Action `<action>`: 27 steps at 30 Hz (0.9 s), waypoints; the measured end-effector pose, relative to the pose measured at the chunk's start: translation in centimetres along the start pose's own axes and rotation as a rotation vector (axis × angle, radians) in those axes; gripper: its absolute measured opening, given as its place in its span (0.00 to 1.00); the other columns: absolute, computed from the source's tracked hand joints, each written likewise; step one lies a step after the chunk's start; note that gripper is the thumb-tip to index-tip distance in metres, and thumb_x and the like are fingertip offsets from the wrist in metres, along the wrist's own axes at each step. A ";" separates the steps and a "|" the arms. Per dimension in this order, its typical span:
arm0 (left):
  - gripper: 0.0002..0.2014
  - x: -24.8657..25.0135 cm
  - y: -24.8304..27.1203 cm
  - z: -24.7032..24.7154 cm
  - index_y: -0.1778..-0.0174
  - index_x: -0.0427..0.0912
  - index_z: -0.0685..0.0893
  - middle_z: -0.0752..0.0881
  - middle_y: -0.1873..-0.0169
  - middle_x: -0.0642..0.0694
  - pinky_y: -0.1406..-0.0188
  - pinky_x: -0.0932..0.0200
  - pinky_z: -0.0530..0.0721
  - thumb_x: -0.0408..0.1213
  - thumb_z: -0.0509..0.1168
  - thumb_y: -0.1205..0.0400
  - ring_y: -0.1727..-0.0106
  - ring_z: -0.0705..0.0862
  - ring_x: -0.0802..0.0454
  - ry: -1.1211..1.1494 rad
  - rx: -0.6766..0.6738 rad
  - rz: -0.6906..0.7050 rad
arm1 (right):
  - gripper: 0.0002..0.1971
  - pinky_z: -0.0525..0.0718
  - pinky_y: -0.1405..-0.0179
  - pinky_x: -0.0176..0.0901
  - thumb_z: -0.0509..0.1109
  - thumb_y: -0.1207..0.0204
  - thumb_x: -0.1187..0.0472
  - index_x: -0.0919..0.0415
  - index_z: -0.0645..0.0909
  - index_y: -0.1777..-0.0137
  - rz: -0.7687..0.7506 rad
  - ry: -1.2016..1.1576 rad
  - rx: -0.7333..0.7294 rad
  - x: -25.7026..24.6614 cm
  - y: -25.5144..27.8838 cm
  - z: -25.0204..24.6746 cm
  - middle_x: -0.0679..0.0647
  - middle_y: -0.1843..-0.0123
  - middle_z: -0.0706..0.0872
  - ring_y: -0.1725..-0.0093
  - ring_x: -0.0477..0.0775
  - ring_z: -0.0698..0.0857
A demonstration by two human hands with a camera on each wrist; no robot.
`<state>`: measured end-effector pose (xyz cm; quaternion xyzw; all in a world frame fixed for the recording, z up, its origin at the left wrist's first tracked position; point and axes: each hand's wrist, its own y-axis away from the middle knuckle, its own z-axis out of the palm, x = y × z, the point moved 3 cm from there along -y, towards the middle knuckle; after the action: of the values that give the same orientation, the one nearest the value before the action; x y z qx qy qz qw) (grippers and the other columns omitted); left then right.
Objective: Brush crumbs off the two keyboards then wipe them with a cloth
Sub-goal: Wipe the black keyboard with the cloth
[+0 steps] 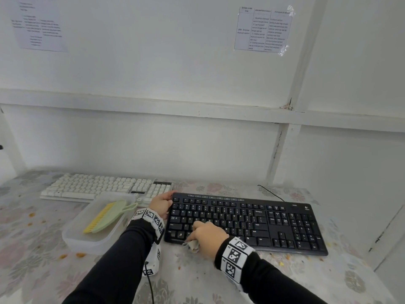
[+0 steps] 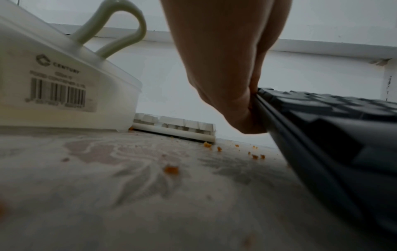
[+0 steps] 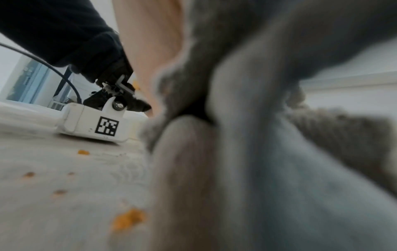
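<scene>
A black keyboard (image 1: pixel 258 222) lies at the centre of the table. My left hand (image 1: pixel 161 204) grips its left end, thumb on the far corner; the left wrist view shows my fingers (image 2: pixel 225 84) against the black keyboard's edge (image 2: pixel 322 135). My right hand (image 1: pixel 208 236) holds a bunched grey cloth (image 1: pixel 192 244) over the near left keys. That cloth (image 3: pixel 268 135) fills the right wrist view. A white keyboard (image 1: pixel 105 187) sits behind on the left. A green brush (image 1: pixel 107 217) with yellow bristles lies in a plastic container (image 1: pixel 74 239).
Orange crumbs (image 1: pixel 80 255) are scattered on the flowered tablecloth (image 1: pixel 28 249) around both keyboards. The black keyboard's cable (image 1: pixel 270 191) runs to the back wall. The white wall stands just behind the table. The container (image 2: pixel 64 88) sits close to my left hand.
</scene>
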<state>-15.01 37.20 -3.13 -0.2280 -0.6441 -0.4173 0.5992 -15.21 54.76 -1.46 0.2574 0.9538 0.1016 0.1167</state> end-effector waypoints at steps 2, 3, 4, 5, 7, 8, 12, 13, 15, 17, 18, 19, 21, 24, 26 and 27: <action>0.25 0.0 -0.1 -0.1 0.36 0.39 0.78 0.84 0.52 0.42 0.76 0.64 0.86 0.15 0.44 0.18 0.58 0.82 0.51 0.002 0.008 -0.006 | 0.20 0.76 0.48 0.54 0.68 0.23 0.66 0.44 0.81 0.36 0.014 -0.014 0.007 1.6 0.9 0.0 0.47 0.48 0.69 0.45 0.56 0.71; 0.25 0.0 -0.1 -0.1 0.33 0.37 0.77 0.83 0.49 0.40 0.76 0.65 0.85 0.16 0.44 0.17 0.58 0.82 0.50 -0.001 0.009 -0.007 | 0.19 0.76 0.48 0.53 0.68 0.23 0.66 0.45 0.82 0.37 0.026 -0.029 0.016 2.4 1.5 0.0 0.47 0.48 0.70 0.46 0.55 0.71; 0.25 0.0 -0.1 0.0 0.31 0.36 0.77 0.83 0.49 0.39 0.76 0.65 0.85 0.15 0.44 0.18 0.58 0.82 0.50 -0.005 0.010 -0.007 | 0.17 0.76 0.49 0.51 0.66 0.22 0.65 0.45 0.83 0.37 0.038 -0.049 0.032 3.2 2.1 -0.1 0.47 0.48 0.71 0.47 0.55 0.71; 0.25 0.0 0.0 0.0 0.30 0.35 0.76 0.83 0.51 0.39 0.77 0.65 0.85 0.15 0.44 0.18 0.59 0.81 0.50 -0.009 0.009 -0.006 | 0.16 0.75 0.51 0.48 0.65 0.21 0.63 0.46 0.83 0.38 0.050 -0.065 0.050 4.0 2.7 -0.1 0.47 0.48 0.71 0.48 0.53 0.71; 0.25 0.1 0.2 0.1 0.30 0.34 0.75 0.83 0.54 0.40 0.78 0.65 0.83 0.14 0.44 0.18 0.61 0.81 0.50 -0.009 0.010 -0.002 | 0.15 0.73 0.56 0.41 0.65 0.21 0.62 0.47 0.84 0.39 0.072 -0.076 0.069 5.6 4.1 -0.2 0.46 0.50 0.70 0.51 0.50 0.71; 0.25 0.2 0.3 0.2 0.30 0.33 0.75 0.83 0.53 0.39 0.78 0.65 0.83 0.14 0.44 0.18 0.61 0.81 0.50 -0.008 0.011 -0.001 | 0.14 0.71 0.59 0.36 0.66 0.21 0.61 0.47 0.84 0.39 0.088 -0.079 0.070 6.4 4.7 -0.2 0.45 0.50 0.71 0.51 0.50 0.71; 0.25 0.3 0.5 0.2 0.31 0.34 0.76 0.83 0.50 0.38 0.77 0.65 0.85 0.14 0.44 0.18 0.59 0.82 0.50 0.005 0.020 -0.007 | 0.11 0.80 0.50 0.39 0.67 0.21 0.58 0.45 0.86 0.43 0.202 -0.137 0.065 10.1 7.4 -0.5 0.44 0.51 0.73 0.49 0.49 0.76; 0.25 0.3 0.6 0.2 0.31 0.35 0.76 0.84 0.52 0.40 0.77 0.65 0.86 0.14 0.44 0.18 0.59 0.82 0.50 0.003 0.020 -0.014 | 0.11 0.81 0.47 0.43 0.67 0.21 0.59 0.44 0.86 0.45 0.233 -0.144 0.061 11.0 8.0 -0.6 0.43 0.52 0.72 0.49 0.49 0.76; 0.25 0.3 0.5 0.2 0.30 0.35 0.76 0.84 0.51 0.39 0.76 0.65 0.85 0.15 0.44 0.18 0.58 0.82 0.49 0.005 0.020 -0.015 | 0.12 0.81 0.45 0.45 0.68 0.22 0.60 0.42 0.87 0.48 0.297 -0.145 0.061 12.6 9.2 -0.9 0.40 0.55 0.71 0.49 0.49 0.77; 0.25 0.3 0.5 0.2 0.28 0.35 0.74 0.82 0.43 0.35 0.74 0.64 0.86 0.15 0.45 0.17 0.55 0.82 0.47 0.003 0.026 -0.009 | 0.12 0.80 0.45 0.46 0.68 0.23 0.61 0.41 0.86 0.49 0.373 -0.112 0.061 13.8 10.1 -1.2 0.42 0.53 0.72 0.45 0.51 0.78; 0.25 0.3 0.5 0.2 0.28 0.35 0.74 0.81 0.40 0.34 0.72 0.62 0.86 0.15 0.45 0.17 0.53 0.82 0.46 0.001 0.027 -0.006 | 0.12 0.79 0.45 0.47 0.67 0.23 0.62 0.43 0.86 0.48 0.408 -0.080 0.060 14.2 10.5 -1.4 0.43 0.51 0.71 0.43 0.53 0.78; 0.25 0.3 0.5 0.2 0.28 0.35 0.74 0.81 0.40 0.34 0.71 0.61 0.87 0.15 0.45 0.17 0.53 0.82 0.46 0.001 0.027 -0.002 | 0.12 0.78 0.45 0.48 0.66 0.23 0.62 0.44 0.86 0.47 0.427 -0.048 0.066 14.3 10.7 -1.5 0.44 0.51 0.71 0.41 0.54 0.77; 0.25 0.3 0.5 0.4 0.29 0.34 0.74 0.81 0.41 0.35 0.70 0.61 0.87 0.15 0.45 0.17 0.54 0.82 0.47 0.003 0.020 0.004 | 0.12 0.79 0.45 0.49 0.64 0.22 0.61 0.44 0.85 0.46 0.404 -0.046 0.100 13.6 10.7 -1.8 0.44 0.50 0.71 0.40 0.54 0.76; 0.25 0.3 0.3 0.5 0.28 0.33 0.74 0.80 0.38 0.33 0.54 0.52 0.83 0.15 0.45 0.17 0.47 0.80 0.44 -0.003 0.018 0.009 | 0.15 0.79 0.45 0.47 0.63 0.21 0.64 0.45 0.84 0.43 0.262 -0.109 0.098 11.3 9.6 -1.7 0.44 0.48 0.72 0.41 0.53 0.77; 0.25 0.3 0.3 0.5 0.28 0.33 0.73 0.80 0.39 0.34 0.51 0.50 0.81 0.15 0.45 0.17 0.49 0.81 0.44 -0.007 0.016 0.010 | 0.17 0.75 0.48 0.44 0.62 0.21 0.65 0.46 0.84 0.41 0.212 -0.099 0.079 10.4 8.8 -1.2 0.43 0.49 0.70 0.44 0.52 0.75; 0.25 0.2 0.3 0.5 0.28 0.33 0.74 0.80 0.40 0.34 0.52 0.50 0.81 0.15 0.44 0.17 0.51 0.81 0.45 -0.008 0.018 0.011 | 0.17 0.73 0.49 0.43 0.62 0.21 0.64 0.46 0.84 0.41 0.218 -0.094 0.079 10.4 8.6 -1.0 0.44 0.50 0.69 0.47 0.51 0.73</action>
<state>-15.12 37.68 -2.80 -0.2279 -0.6489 -0.4073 0.6009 -20.22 67.30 -0.06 0.3684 0.9169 0.0640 0.1395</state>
